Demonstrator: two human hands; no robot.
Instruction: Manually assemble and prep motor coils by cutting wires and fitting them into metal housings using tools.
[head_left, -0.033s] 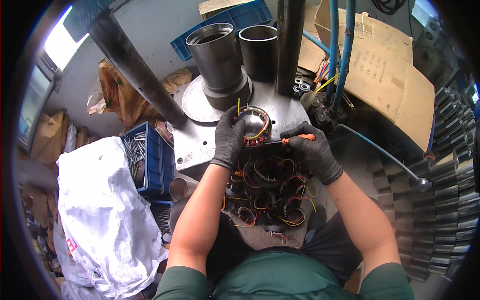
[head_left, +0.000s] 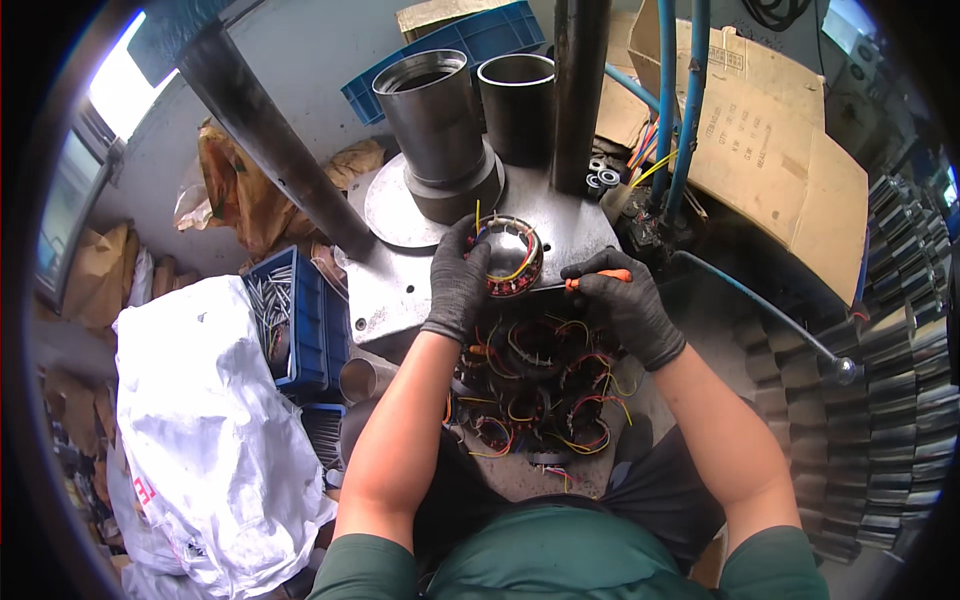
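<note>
A wound stator ring (head_left: pixel 535 262), with red and yellow wires around its rim, is held at its left side by my gloved left hand (head_left: pixel 457 282). The ring is tipped so that its round opening shows, in front of the metal press plate (head_left: pixel 385 290). To the right of it, apart from the ring, my gloved right hand (head_left: pixel 640 318) is closed round a small orange-handled tool (head_left: pixel 614 274); its working tip cannot be made out. Below both hands, several more stators (head_left: pixel 530 345) with loose coloured leads lie close together between my knees.
Behind the plate rise a dark steel cylinder (head_left: pixel 428 115), a second tube (head_left: pixel 517 105) and two posts. A blue bin (head_left: pixel 310 320) of metal pins and a white sack (head_left: pixel 210 400) lie left. Right are a cardboard box (head_left: pixel 780 150), a ball-ended lever (head_left: pixel 770 310) and stacked metal parts (head_left: pixel 850 430).
</note>
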